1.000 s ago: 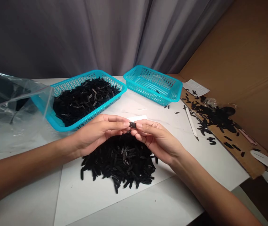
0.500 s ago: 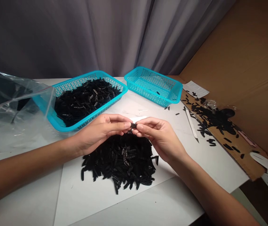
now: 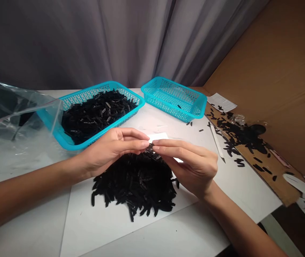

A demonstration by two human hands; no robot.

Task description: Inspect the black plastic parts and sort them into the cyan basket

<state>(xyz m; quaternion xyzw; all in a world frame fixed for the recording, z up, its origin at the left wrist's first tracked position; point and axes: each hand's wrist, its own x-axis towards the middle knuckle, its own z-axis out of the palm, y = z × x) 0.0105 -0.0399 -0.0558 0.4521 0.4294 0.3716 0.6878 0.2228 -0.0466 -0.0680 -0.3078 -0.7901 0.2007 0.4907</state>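
Note:
My left hand (image 3: 112, 151) and my right hand (image 3: 191, 166) meet above a heap of small black clothespins (image 3: 138, 187), which have metal springs. Both sets of fingertips pinch a single black clothespin (image 3: 149, 147), and most of it is hidden by my fingers. The heap lies on a white sheet (image 3: 88, 223), directly under my hands. My right hand partly covers a white paper strip (image 3: 159, 136) behind the pinched clothespin.
A turquoise basket (image 3: 101, 130) heaped with clothespins stands behind my left hand, partly under a clear plastic bag (image 3: 10, 107). A second turquoise basket (image 3: 174, 98) holds very few. At right are a white-handled tool (image 3: 216, 141) and a cardboard strip (image 3: 273, 169) with scattered clothespins.
My right hand has shifted right and its fingers have straightened, now reaching across the pinched clothespin. The clothespin sits slightly lower, nearer the heap's top.

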